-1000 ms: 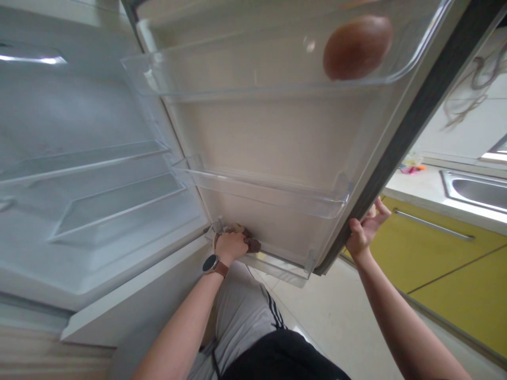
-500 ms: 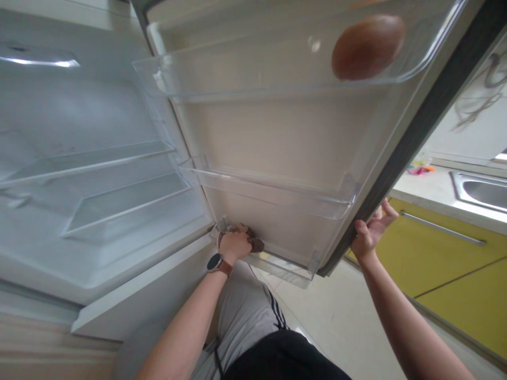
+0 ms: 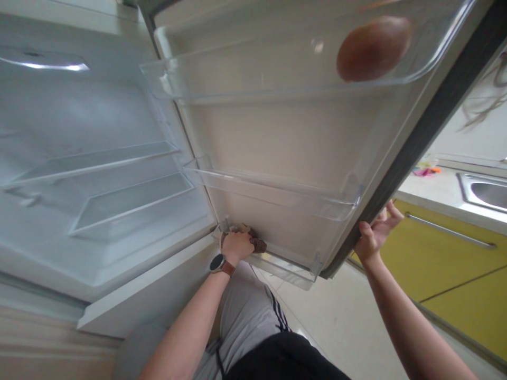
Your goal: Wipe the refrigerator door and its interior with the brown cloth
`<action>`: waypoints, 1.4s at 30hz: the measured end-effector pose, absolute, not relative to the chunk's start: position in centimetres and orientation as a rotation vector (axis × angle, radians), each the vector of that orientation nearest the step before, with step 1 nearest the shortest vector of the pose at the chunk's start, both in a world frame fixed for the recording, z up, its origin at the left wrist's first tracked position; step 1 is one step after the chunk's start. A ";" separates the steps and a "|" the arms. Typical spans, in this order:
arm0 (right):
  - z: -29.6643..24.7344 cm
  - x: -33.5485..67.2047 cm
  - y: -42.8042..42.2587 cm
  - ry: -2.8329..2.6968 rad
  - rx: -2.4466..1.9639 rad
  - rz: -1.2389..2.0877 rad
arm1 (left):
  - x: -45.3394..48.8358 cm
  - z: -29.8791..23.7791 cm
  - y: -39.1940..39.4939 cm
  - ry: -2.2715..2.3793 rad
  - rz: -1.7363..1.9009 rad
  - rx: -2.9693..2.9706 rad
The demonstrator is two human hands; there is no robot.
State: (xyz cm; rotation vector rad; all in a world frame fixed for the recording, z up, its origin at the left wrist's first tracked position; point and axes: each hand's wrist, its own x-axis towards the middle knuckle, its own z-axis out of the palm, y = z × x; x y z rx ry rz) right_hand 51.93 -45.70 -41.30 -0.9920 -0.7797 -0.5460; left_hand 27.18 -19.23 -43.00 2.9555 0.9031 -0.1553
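Note:
A fridge door stands open in front of me, with clear bins on its inner side. My left hand, a watch on its wrist, is closed on a brown cloth pressed into the lowest door bin at its left end. My right hand grips the door's dark outer edge low down, thumb on the inner side and fingers wrapped behind. A brown oval fruit lies in the top door bin.
The fridge's inside at left has glass shelves with nothing showing on them. Yellow cabinets, a white counter and a steel sink lie to the right. My legs in grey trousers are below.
The view has shifted a little, so everything sits slightly further right. Both hands keep their places on the cloth and the door edge.

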 end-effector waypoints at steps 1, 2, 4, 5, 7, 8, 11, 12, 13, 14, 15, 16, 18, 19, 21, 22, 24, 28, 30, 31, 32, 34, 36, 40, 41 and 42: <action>-41.3 51.9 -45.7 -0.771 -0.996 -0.544 | 27.2 -43.0 -19.2 0.904 -0.153 2.956; -41.4 52.0 -45.7 -0.769 -0.998 -0.543 | 27.2 -43.0 -19.2 0.906 -0.153 2.956; -41.4 52.0 -45.7 -0.783 -0.996 -0.542 | 27.2 -43.1 -19.2 0.907 -0.160 2.956; -41.4 52.0 -45.7 -0.789 -0.996 -0.542 | 27.2 -43.1 -19.1 0.905 -0.162 2.957; -41.4 52.0 -45.7 -0.780 -1.004 -0.540 | 27.2 -43.0 -19.1 0.897 -0.158 2.956; -41.4 52.0 -45.7 -0.769 -1.010 -0.539 | 27.2 -43.0 -19.1 0.895 -0.159 2.955; -41.3 52.1 -45.7 -0.749 -1.022 -0.543 | 27.1 -43.0 -19.1 0.898 -0.159 2.954; -41.3 52.1 -45.7 -0.748 -1.023 -0.544 | 27.1 -43.0 -19.2 0.901 -0.159 2.956; -41.4 52.1 -45.7 -0.752 -1.025 -0.544 | 27.1 -43.0 -19.2 0.903 -0.159 2.958; -41.4 52.1 -45.7 -0.759 -1.023 -0.545 | 27.1 -43.0 -19.2 0.905 -0.159 2.961; -41.4 52.1 -45.7 -0.767 -1.018 -0.547 | 27.1 -43.0 -19.2 0.905 -0.160 2.961; -41.5 52.2 -45.7 -0.775 -1.009 -0.549 | 27.1 -43.0 -19.2 0.904 -0.162 2.962; -41.6 52.2 -45.7 -0.787 -0.991 -0.553 | 27.1 -43.1 -19.2 0.899 -0.157 2.965; -41.7 52.3 -45.7 -0.787 -0.988 -0.553 | 27.1 -43.1 -19.2 0.898 -0.157 2.966; -41.7 52.3 -45.7 -0.784 -0.995 -0.552 | 27.1 -43.2 -19.2 0.900 -0.155 2.970; -41.7 52.3 -45.7 -0.784 -0.999 -0.554 | 27.1 -43.1 -19.2 0.901 -0.158 2.971; -41.7 52.3 -45.7 -0.784 -1.001 -0.560 | 27.1 -43.0 -19.3 0.897 -0.160 2.975; -41.5 52.1 -45.7 -0.797 -0.997 -0.562 | 27.1 -42.8 -19.3 0.894 -0.167 2.968; -41.5 52.1 -45.7 -0.815 -0.992 -0.565 | 27.0 -42.7 -19.4 0.899 -0.157 2.958; -41.5 52.1 -45.7 -0.818 -0.989 -0.566 | 27.0 -42.7 -19.4 0.903 -0.146 2.957; -41.5 52.2 -45.7 -0.816 -0.988 -0.566 | 27.0 -42.7 -19.4 0.905 -0.138 2.958; -41.5 52.3 -45.7 -0.802 -0.992 -0.561 | 27.0 -42.8 -19.4 0.908 -0.133 2.966; -41.5 52.3 -45.8 -0.781 -1.006 -0.556 | 27.0 -42.9 -19.4 0.908 -0.139 2.971; -41.5 52.2 -45.7 -0.751 -1.028 -0.548 | 27.1 -43.0 -19.2 0.904 -0.152 2.970; -41.5 52.2 -45.7 -0.753 -1.025 -0.547 | 27.1 -43.1 -19.2 0.898 -0.152 2.975; -41.5 52.2 -45.7 -0.759 -1.019 -0.548 | 27.1 -43.1 -19.2 0.892 -0.151 2.981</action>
